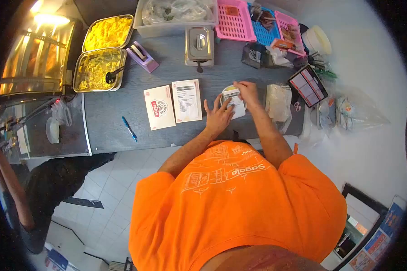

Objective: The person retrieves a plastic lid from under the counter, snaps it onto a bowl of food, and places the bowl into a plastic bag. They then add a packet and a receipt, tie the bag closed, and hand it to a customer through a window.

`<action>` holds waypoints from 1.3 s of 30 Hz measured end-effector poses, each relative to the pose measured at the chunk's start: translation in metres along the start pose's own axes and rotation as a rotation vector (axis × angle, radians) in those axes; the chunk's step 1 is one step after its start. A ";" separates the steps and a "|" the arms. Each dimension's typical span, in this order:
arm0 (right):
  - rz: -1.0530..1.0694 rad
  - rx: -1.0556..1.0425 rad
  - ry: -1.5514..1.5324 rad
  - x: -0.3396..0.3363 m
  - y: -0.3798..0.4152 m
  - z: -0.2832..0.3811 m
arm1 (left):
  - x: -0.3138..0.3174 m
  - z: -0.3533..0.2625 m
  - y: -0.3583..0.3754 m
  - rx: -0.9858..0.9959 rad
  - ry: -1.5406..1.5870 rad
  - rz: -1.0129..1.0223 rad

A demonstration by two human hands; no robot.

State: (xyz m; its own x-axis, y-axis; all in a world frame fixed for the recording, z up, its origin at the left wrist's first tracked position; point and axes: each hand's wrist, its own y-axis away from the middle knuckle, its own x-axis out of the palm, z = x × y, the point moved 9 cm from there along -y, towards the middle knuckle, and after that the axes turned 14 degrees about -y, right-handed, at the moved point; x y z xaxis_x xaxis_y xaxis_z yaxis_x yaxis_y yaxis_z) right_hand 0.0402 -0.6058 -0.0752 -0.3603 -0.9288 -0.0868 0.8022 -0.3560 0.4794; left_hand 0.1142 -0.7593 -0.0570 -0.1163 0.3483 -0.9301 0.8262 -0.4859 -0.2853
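Note:
In front of me on the dark counter lies a small white packet (238, 111) with a printed label, and a round yellowish edge shows behind its top. My left hand (219, 118) rests on the packet's left side with its fingers spread. At the top right of the packet, my right hand (248, 94) has its fingers closed on the edge. To the left stand two cream cartons: one bears a red and black chicken logo (154, 119), the other carries a printed receipt (187, 100). A blue pen (130, 129) lies left of them.
Trays of yellow food (107, 35) and a purple tape dispenser (143, 57) sit at the back left. Behind the hands is a lidded metal container (199, 41). Pink and blue baskets (234, 28) and plastic bags (279, 106) crowd the right. Another person's arm (16, 189) shows far left.

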 end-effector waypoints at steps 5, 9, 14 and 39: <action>0.010 0.177 0.029 -0.019 -0.001 -0.037 | 0.007 -0.017 0.000 -0.011 0.009 0.076; -0.010 -0.010 0.561 -0.017 -0.022 -0.030 | 0.009 -0.019 -0.001 -0.030 -0.008 0.119; -0.048 -0.101 0.925 -0.045 -0.009 -0.021 | 0.006 -0.022 -0.001 -0.071 0.018 0.081; 0.013 -0.462 0.641 -0.346 0.128 -0.052 | 0.178 -0.258 -0.082 -0.316 0.877 0.328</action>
State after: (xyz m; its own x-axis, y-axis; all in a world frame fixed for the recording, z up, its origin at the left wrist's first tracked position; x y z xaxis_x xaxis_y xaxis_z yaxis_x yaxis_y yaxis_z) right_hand 0.2926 -0.3350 -0.0294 -0.1173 -0.7618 -0.6372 0.9716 -0.2208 0.0851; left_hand 0.1681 -0.4508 -0.1400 0.4892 0.7674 -0.4144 0.8684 -0.4729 0.1493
